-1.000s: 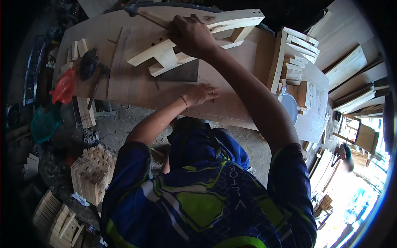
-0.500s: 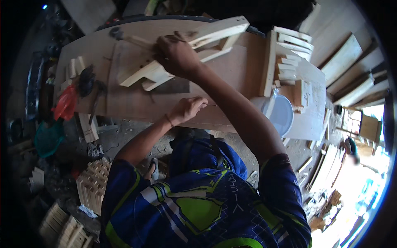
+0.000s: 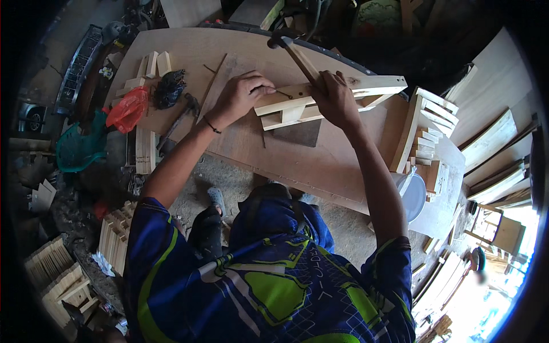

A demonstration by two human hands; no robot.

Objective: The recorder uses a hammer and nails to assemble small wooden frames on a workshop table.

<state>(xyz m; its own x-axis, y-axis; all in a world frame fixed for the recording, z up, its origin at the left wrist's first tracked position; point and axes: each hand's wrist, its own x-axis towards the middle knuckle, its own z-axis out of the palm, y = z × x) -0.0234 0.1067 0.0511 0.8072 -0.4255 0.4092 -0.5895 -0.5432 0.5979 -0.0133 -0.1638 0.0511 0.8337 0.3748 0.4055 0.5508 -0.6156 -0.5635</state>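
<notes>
A pale wooden slat assembly (image 3: 366, 87) lies on the plywood table (image 3: 286, 154). My left hand (image 3: 243, 94) rests on the assembly's left end and pinches a thin nail (image 3: 281, 92) against the wood. My right hand (image 3: 334, 100) grips the wooden handle of a hammer (image 3: 297, 54). The hammer's dark head points up and left, above the assembly. The two hands are close together, either side of the nail.
A second hammer (image 3: 180, 120), a red plastic bag (image 3: 128, 108), a dark bundle (image 3: 168, 88) and small wood blocks (image 3: 151, 63) lie at the table's left. Stacked slatted frames (image 3: 426, 131) and a white bucket (image 3: 414, 194) stand at the right. More wooden pieces (image 3: 117, 231) sit on the floor.
My left hand has left the table's near edge and gone up to the assembly, now holding a nail. My right hand, earlier on the assembly, now holds a hammer.
</notes>
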